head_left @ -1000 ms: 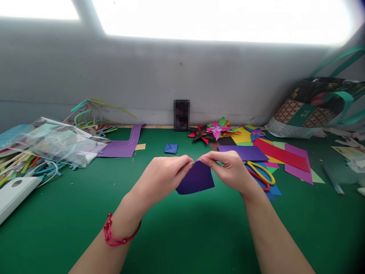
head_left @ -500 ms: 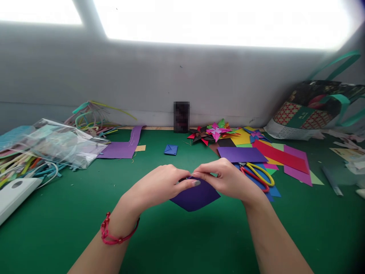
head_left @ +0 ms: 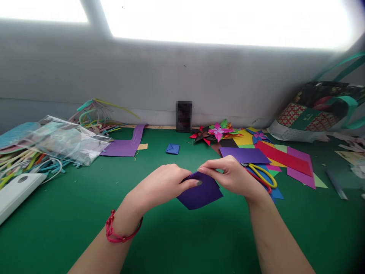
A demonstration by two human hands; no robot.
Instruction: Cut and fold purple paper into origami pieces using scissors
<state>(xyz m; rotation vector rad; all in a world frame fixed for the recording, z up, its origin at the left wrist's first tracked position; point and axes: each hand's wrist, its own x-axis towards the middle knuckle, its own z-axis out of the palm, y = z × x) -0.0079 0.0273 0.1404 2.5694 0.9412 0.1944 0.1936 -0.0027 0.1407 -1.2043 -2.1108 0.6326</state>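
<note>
A dark purple sheet of paper point(head_left: 201, 194) is held up over the green table between both hands. My left hand point(head_left: 168, 184) grips its upper left part, thumb on the near face and the other fingers behind. The thumb and fingertips of my right hand point(head_left: 228, 173) pinch its upper edge near the top corner. Along the right side a second edge shows, so the paper appears folded or doubled. Beyond the hands lies a small folded blue paper square point(head_left: 172, 149). Scissors point(head_left: 264, 176) with yellow and red handles lie just right of my right hand, partly hidden by it.
Folded paper stars point(head_left: 219, 131) and coloured sheets point(head_left: 285, 158) lie at the back right, near a patterned bag point(head_left: 305, 114). On the left are a clear plastic bag point(head_left: 76, 142), pipe cleaners, a white device point(head_left: 21, 194) and purple paper point(head_left: 121, 147). A blurred dark rectangle point(head_left: 184, 116) stands against the wall.
My right fingertips have moved right along the paper's upper edge, away from the left thumb. More of the purple paper's top now shows. The whole view has shifted slightly.
</note>
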